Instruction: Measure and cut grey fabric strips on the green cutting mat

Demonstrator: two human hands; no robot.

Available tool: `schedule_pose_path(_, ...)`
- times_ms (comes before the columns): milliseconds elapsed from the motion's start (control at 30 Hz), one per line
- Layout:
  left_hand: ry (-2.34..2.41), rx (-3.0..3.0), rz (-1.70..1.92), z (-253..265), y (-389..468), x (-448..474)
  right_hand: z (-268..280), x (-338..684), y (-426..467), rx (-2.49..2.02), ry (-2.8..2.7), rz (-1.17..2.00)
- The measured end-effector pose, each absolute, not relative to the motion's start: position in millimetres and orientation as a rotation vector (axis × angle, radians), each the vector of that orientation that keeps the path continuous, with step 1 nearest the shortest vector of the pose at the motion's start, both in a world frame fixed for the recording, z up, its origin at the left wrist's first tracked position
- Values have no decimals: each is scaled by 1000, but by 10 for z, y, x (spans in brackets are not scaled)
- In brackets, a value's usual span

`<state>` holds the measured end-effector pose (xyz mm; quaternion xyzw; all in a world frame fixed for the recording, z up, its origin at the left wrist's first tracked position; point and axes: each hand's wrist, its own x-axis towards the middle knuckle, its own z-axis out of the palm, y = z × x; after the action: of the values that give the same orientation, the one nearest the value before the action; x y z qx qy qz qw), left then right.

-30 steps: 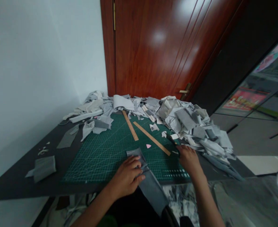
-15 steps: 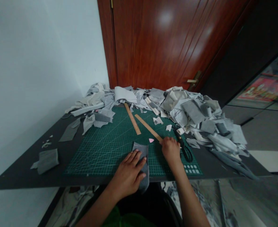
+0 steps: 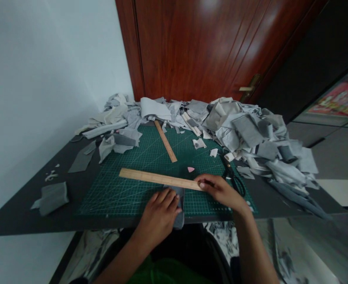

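Observation:
My left hand (image 3: 161,213) lies over a strip of dark grey fabric (image 3: 179,222) at the front edge of the green cutting mat (image 3: 111,193), its fingers resting on top and hiding much of the strip. My right hand (image 3: 221,190) pinches the right end of a wooden ruler (image 3: 153,176). The ruler runs nearly level across the mat, over the far end of the strip. Just beyond the ruler lies a small pink piece of tailor's chalk (image 3: 190,169). Black-handled scissors (image 3: 235,182) lie to the right, partly behind my right hand.
A second wooden ruler (image 3: 165,141) points toward the back. Heaped fabric scraps (image 3: 247,134) cover the right and rear of the dark table (image 3: 20,209). More scraps (image 3: 117,128) lie at left, with a folded grey piece (image 3: 54,198). Small offcuts (image 3: 199,143) dot the mat. Behind stands a wooden door (image 3: 188,51).
My right hand has lifted the ruler and swung its far end leftward, so it now crosses the grey strip. My left hand's fingers have drawn closer together on the strip.

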<state>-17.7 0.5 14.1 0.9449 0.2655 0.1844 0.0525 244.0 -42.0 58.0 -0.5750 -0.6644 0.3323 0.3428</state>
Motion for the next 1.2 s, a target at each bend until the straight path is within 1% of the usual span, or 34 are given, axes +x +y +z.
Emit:
schedule_pose_path(67, 812, 2876, 596, 147, -16, -174, 562, 2405, -423, -1559, -1787, 891)
schedule_pose_path(100, 817, 2872, 600, 156, -28, -174, 544, 2390, -419, -1631, -1825, 836)
schedule_pose_path(233, 805, 2874, 593, 181, -57, -165, 505, 2308, -416, -1914, -1987, 407)
schedule_pose_path(300, 750, 2904, 607, 162, -42, -148, 515, 2241, -421, -1889, -2050, 340)
schedule_pose_path(433, 645, 2926, 571, 94, 33, -112, 520, 2114, -400, -1810, -2096, 389)
schedule_pose_path(700, 619, 2909, 565, 55, 62, -126, 494, 2118, -351, -1674, -2106, 453)
schedule_pose_path(1000, 634, 2992, 716, -89, -10, -160, 479, 2142, -386, -1704, -2038, 544)
schedule_pose_path(1200, 670, 2993, 635, -68, -7, -144, 520, 2120, -390, -1757, -2103, 519)
